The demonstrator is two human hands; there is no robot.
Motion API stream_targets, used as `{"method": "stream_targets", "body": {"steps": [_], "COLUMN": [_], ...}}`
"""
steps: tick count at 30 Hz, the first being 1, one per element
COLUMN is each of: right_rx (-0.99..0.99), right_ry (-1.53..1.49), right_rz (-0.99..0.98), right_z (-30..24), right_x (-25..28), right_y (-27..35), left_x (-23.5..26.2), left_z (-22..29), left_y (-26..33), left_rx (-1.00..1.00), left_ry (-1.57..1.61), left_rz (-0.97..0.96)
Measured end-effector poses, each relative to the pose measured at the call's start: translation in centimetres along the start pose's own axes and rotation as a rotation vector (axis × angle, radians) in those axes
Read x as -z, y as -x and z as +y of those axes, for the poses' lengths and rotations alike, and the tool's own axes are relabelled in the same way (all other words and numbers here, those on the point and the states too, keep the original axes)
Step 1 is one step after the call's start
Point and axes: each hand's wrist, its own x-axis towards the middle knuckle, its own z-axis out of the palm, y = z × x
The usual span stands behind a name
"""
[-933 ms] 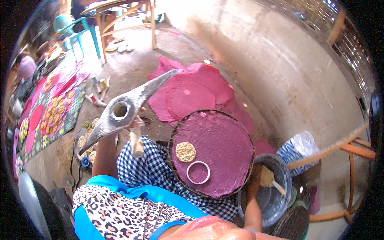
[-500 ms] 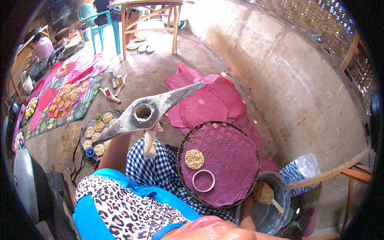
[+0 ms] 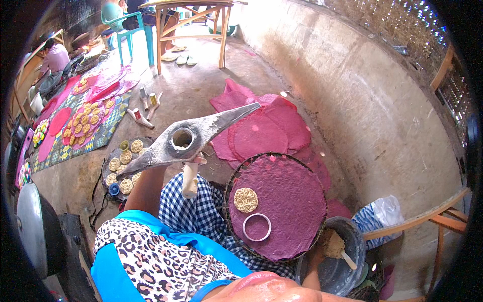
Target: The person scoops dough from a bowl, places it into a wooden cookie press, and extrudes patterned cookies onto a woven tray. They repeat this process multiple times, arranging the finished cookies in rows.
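Note:
My left hand [image 3: 201,159] is wrapped round a floury wooden press [image 3: 221,121], a long tapered bar with a round hole in its middle. Most of that hand is hidden behind the bar. Just below shows a pale wooden cylinder [image 3: 189,182]; whether it is joined to the press I cannot tell. My right hand [image 3: 316,255] reaches into a dark grey bucket [image 3: 356,272], against crumbly tan dough [image 3: 332,243]; its fingers are hidden. Beside my lap, a round tray covered in purple sheet [image 3: 287,201] carries one noodle-like round cake [image 3: 246,200] and a white ring [image 3: 256,227].
A pale-handled spoon [image 3: 348,260] stands in the bucket. Pink sheets [image 3: 261,133] lie beyond the tray. To the left are a plate of several round cakes [image 3: 114,164], a lidded pot [image 3: 32,226] and a patterned mat [image 3: 108,133]. A person [image 3: 54,58] sits far left.
My right hand has moved slightly up and right in the bucket, into the dough. The press stays held in my left hand. The cake and ring lie as before.

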Motion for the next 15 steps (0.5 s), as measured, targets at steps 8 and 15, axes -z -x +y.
{"method": "stream_targets", "body": {"steps": [8,15], "right_rx": [-0.135,-0.241], "right_ry": [0.271,-0.52], "right_rz": [-0.187,0.081], "right_z": [-3.4,-2.6], "right_x": [2.0,1.7], "right_y": [0.8,1.3], "left_x": [-0.1,-0.1], "left_z": [-0.1,-0.4], "left_y": [0.0,0.0], "left_rx": [0.005,0.006], "left_ry": [-0.014,-0.023], "left_rz": [0.012,0.021]}}
